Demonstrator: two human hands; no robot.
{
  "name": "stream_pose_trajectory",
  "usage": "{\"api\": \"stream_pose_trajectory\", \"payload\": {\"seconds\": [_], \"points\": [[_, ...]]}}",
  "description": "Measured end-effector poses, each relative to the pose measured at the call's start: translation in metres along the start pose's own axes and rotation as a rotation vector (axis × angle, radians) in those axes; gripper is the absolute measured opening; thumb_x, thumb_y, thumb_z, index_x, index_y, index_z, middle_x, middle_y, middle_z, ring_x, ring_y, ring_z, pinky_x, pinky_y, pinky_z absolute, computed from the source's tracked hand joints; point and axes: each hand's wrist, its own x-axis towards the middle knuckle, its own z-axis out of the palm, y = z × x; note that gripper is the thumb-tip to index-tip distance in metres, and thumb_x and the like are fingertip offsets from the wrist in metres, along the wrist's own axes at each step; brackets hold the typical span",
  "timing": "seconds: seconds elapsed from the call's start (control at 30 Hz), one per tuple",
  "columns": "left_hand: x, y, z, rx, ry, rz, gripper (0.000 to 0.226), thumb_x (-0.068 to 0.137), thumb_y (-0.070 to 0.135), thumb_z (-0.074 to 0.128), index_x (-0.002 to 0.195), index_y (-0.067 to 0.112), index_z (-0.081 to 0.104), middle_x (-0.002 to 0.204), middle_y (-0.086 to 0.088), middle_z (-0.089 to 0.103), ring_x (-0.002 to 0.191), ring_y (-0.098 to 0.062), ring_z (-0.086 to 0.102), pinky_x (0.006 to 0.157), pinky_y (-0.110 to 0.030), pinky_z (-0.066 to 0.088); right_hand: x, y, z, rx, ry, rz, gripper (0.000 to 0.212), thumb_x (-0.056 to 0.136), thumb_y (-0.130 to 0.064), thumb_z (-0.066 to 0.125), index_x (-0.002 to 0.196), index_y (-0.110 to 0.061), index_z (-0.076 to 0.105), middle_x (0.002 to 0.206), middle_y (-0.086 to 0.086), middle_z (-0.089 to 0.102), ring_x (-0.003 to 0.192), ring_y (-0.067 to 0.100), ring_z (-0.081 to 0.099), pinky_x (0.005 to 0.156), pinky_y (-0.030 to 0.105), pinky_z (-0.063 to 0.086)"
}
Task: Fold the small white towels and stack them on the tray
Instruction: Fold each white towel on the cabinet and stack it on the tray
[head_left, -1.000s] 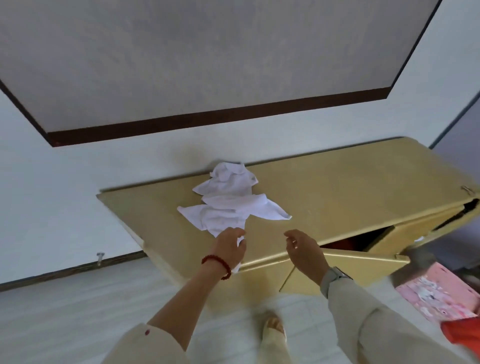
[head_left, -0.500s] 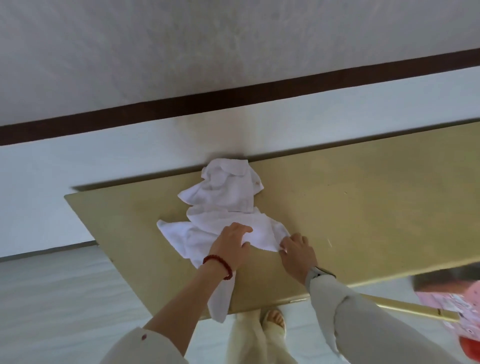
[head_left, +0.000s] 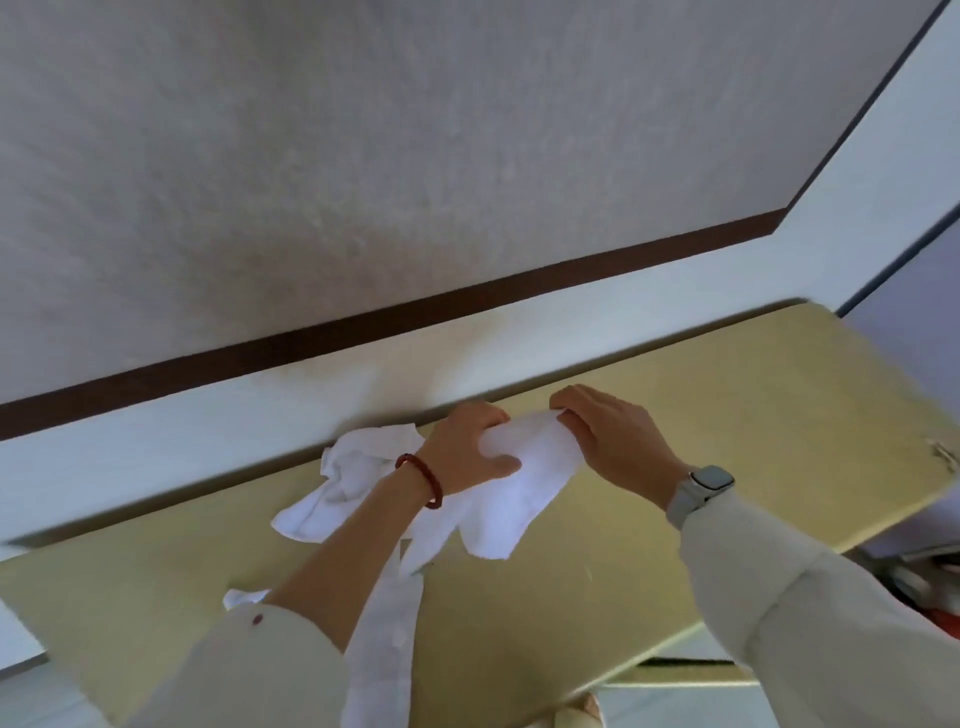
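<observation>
Both hands gripping white towel

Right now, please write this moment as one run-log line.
left hand: grips towel | right hand: pinches towel edge | other towels: crumpled on tabletop | tray: not visible

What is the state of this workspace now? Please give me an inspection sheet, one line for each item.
Surface: yellow cabinet top, standing against the wall.
Job's things: one white towel held up by both hands; a crumpled towel pile lies on the top behind the left wrist; another white cloth strip hangs over the front edge. No tray is in view.
Clutter: nothing seen on the top beside the towels.
Hands: left hand grips the towel's upper left part; right hand pinches its upper right corner.
Cables: nothing seen.
Surroundings: white wall with a dark brown strip; red bracelet on the left wrist, watch on the right wrist.
</observation>
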Motion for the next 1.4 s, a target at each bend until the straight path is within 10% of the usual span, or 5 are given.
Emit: {"api": "stream_pose_trajectory", "payload": {"seconds": [0.43, 0.83, 1.1, 1.4], "points": [[0.056, 0.078, 0.001, 0.289, 0.627, 0.056, 0.02, 0.082, 0.025, 0.061, 0.089, 0.009, 0.07, 0.089, -0.006, 0.07, 0.083, -0.026, 0.062, 0.083, -0.03, 0.043, 0.014, 0.139, -0.085, -0.012, 0.409, -0.026, 0.031, 0.087, -0.02, 0.032, 0.09, -0.003, 0.058, 0.085, 0.011, 0.061, 0.075, 0.024, 0.056, 0.054, 0.025, 0.038], [0.018, 0.038, 0.156, 0.118, -0.1, -0.482, 0.028, 0.092, 0.017, 0.051, 0.118, 0.013, 0.062, 0.12, 0.0, 0.062, 0.111, -0.014, 0.055, 0.088, -0.017, 0.037, -0.091, 0.25, 0.016, 0.068, -0.557, 0.069, 0.02, 0.095, -0.02, 0.046, 0.106, -0.009, 0.06, 0.103, 0.003, 0.058, 0.097, 0.022, 0.054, 0.073, 0.022, 0.032], [0.046, 0.005, 0.167, -0.296, 0.41, -0.638, 0.01, 0.088, 0.012, 0.057, 0.092, 0.008, 0.065, 0.072, 0.007, 0.057, 0.07, -0.011, 0.051, 0.06, -0.013, 0.037, -0.047, 0.236, 0.046, 0.383, -0.206, 0.368, 0.021, 0.094, -0.007, 0.043, 0.109, -0.003, 0.058, 0.097, 0.0, 0.053, 0.088, 0.014, 0.047, 0.068, 0.014, 0.029], [0.086, -0.031, 0.176, -0.209, 0.526, -0.711, 0.023, 0.093, 0.019, 0.049, 0.104, 0.008, 0.066, 0.09, -0.005, 0.066, 0.081, -0.014, 0.054, 0.071, -0.022, 0.038, -0.013, 0.247, 0.089, 0.386, -0.09, 0.553, 0.021, 0.09, -0.007, 0.047, 0.108, -0.005, 0.059, 0.096, 0.007, 0.061, 0.085, 0.018, 0.051, 0.073, 0.026, 0.037]]}}
